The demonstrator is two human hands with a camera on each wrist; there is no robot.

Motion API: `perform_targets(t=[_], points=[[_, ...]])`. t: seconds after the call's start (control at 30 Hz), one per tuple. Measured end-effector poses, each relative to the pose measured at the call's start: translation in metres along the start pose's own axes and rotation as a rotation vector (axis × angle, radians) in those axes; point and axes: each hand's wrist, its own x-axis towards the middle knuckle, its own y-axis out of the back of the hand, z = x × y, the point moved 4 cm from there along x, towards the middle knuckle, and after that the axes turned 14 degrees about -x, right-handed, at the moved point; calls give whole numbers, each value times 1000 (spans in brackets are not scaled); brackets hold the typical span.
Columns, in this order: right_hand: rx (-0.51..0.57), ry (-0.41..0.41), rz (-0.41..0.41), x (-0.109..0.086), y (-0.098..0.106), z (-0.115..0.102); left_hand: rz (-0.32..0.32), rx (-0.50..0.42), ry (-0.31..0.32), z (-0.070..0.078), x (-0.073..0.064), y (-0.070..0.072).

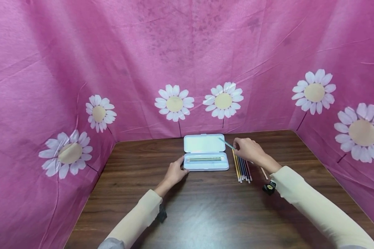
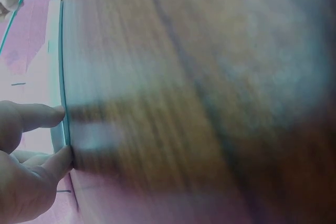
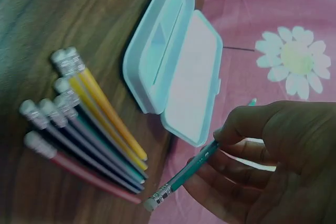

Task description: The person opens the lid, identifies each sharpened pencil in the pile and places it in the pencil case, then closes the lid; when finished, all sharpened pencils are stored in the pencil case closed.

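Observation:
A white pencil case [image 1: 205, 169] lies open on the table, its lid [image 1: 204, 143] folded back, with several pencils [image 1: 205, 159] lying lengthwise inside. At the case's left end, my left hand [image 1: 174, 173] grips the side; thumb and fingers [image 2: 59, 162] pinch its edge in the left wrist view. My right hand [image 1: 248, 149] pinches a green pencil [image 3: 191, 169] in the air, right of the lid, with its eraser end toward the loose pencils. Below that hand, several loose pencils [image 3: 97, 163] in yellow, dark, green and red lie side by side, erasers toward me.
A lone light-coloured pencil [image 1: 264, 173] lies under the right wrist, apart from the bunch. The brown wooden table [image 1: 205, 211] ends at a pink cloth [image 1: 199, 52] with white flowers, which hangs behind and on both sides.

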Motion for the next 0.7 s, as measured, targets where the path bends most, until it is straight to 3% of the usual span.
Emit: perform_targets(t=[0.37,0.7], points=[[-71,209,-5,26,8,-39,4,14,8,-2,0,0],[-130,317,-82,46,4,-71,4,-11,12,-1,-1,-2]])
